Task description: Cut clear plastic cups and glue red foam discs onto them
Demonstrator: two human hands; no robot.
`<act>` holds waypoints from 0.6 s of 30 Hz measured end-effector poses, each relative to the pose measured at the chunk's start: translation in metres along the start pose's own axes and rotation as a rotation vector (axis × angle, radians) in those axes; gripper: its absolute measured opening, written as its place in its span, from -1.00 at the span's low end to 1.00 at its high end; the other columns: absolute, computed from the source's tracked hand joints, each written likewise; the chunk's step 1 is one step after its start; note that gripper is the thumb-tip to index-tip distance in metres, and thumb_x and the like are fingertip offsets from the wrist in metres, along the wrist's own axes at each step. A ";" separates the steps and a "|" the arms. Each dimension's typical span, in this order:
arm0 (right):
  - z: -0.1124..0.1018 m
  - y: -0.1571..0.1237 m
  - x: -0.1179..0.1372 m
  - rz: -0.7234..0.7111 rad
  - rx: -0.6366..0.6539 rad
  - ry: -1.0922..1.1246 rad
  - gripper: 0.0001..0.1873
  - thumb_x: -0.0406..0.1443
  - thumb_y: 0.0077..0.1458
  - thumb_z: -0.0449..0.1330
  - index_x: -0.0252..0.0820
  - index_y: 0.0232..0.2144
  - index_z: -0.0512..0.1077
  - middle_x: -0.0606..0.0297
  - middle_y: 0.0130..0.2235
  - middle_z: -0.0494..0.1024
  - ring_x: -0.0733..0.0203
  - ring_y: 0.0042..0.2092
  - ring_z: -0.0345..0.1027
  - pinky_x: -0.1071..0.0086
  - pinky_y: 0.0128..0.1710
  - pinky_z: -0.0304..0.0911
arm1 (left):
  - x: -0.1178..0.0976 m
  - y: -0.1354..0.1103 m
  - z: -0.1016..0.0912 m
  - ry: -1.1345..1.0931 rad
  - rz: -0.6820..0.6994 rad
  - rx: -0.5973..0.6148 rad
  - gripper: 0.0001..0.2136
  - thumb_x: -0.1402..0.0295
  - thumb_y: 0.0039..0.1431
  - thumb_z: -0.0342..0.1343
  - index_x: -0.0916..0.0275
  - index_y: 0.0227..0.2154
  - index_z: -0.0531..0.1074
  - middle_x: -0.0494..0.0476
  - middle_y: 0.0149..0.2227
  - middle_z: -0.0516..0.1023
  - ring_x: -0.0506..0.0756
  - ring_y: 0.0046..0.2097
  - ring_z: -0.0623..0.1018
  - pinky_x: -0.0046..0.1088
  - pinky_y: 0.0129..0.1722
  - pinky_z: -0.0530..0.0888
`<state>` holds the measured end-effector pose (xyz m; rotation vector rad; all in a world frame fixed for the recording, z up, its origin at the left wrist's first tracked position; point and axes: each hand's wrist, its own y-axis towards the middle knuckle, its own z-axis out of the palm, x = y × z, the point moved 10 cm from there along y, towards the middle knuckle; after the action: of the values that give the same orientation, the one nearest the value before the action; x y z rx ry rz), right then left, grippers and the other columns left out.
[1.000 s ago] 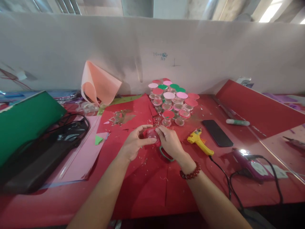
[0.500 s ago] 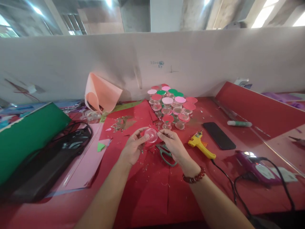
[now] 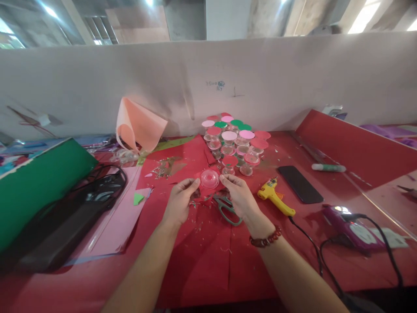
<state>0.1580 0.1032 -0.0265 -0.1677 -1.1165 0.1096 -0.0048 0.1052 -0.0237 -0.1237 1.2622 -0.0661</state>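
Observation:
A small clear plastic cup point(image 3: 210, 178) stands on a scrap of red paper point(image 3: 208, 191) at the table's middle. My left hand point(image 3: 180, 201) pinches the red scrap at the cup's left. On the cup's right, my right hand point(image 3: 239, 196) pinches the same scrap, its fingertips beside the cup. Green-handled scissors point(image 3: 226, 208) lie just under my right hand. Behind the cup stands a cluster of clear cups point(image 3: 235, 143) capped with red, pink and green paper discs.
A yellow glue gun point(image 3: 275, 198) and a black phone point(image 3: 300, 184) lie to the right, a purple power strip point(image 3: 352, 226) with cables farther right. A green board point(image 3: 35, 182), black bag point(image 3: 65, 208), pink sheet point(image 3: 114, 221) and curled peach sheet point(image 3: 138, 124) are left.
The cup, held tilted between both hands before, now stands on the red scrap with its rim up. Both hands have shifted to the scrap's edges.

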 end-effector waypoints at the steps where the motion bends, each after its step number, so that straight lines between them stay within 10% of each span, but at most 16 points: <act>1: 0.000 0.000 -0.002 0.016 0.005 0.016 -0.57 -0.02 -0.34 0.42 -0.20 -0.48 0.48 0.39 -0.51 0.48 0.33 -0.50 0.32 0.44 -0.48 0.27 | -0.001 0.000 0.001 0.001 0.009 0.014 -0.77 0.24 -0.09 0.35 0.30 -0.56 0.48 -0.03 -0.59 0.41 -0.11 -0.54 0.37 -0.61 -0.50 0.34; 18: -0.002 0.001 -0.007 0.035 -0.021 0.130 -0.59 -0.09 -0.36 0.46 -0.19 -0.49 0.45 0.39 -0.51 0.53 0.33 -0.50 0.34 0.43 -0.46 0.31 | -0.001 -0.011 0.021 0.007 -0.066 0.141 -0.67 0.41 -0.20 0.39 0.30 -0.30 0.49 0.11 -0.40 0.61 0.03 -0.38 0.59 -0.45 -0.24 0.50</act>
<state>0.1563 0.1028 -0.0336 -0.2108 -0.9852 0.1167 0.0153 0.0954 -0.0147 -0.0434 1.2561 -0.2117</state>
